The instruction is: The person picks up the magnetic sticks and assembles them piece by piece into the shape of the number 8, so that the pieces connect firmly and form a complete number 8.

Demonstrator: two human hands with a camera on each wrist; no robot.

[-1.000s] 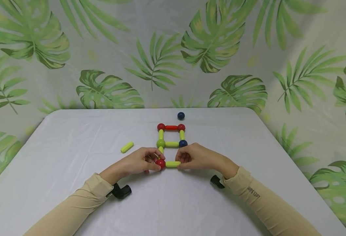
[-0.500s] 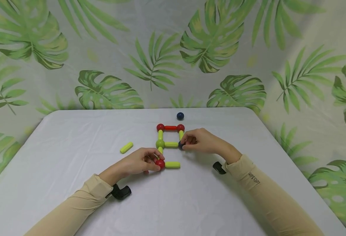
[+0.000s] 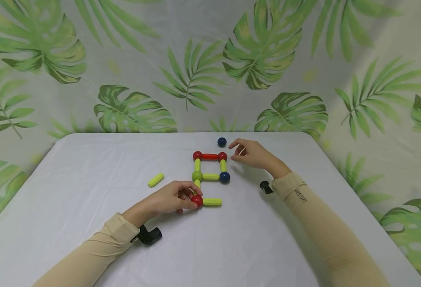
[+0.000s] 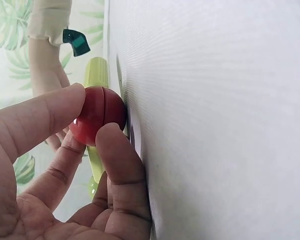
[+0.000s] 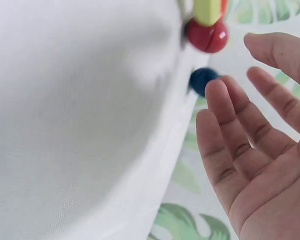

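Note:
My left hand pinches a red ball between thumb and fingers at the near left corner of a ball-and-rod frame. From that ball a yellow-green rod runs right, its far end joined to nothing. Another rod leads back to a green ball, which a rod links to a blue ball. Two red balls joined by a red rod close the far side. My right hand, fingers spread and holding nothing, hovers just right of a loose blue ball behind the frame.
A loose yellow-green rod lies left of the frame. All of it rests on a white-covered table. Behind the table hangs a leaf-patterned cloth. Each wrist carries a small black camera.
My right hand has let go of the near rod's end, touched the frame's blue ball, then moved back toward the loose blue ball. The left hand stays on the red ball.

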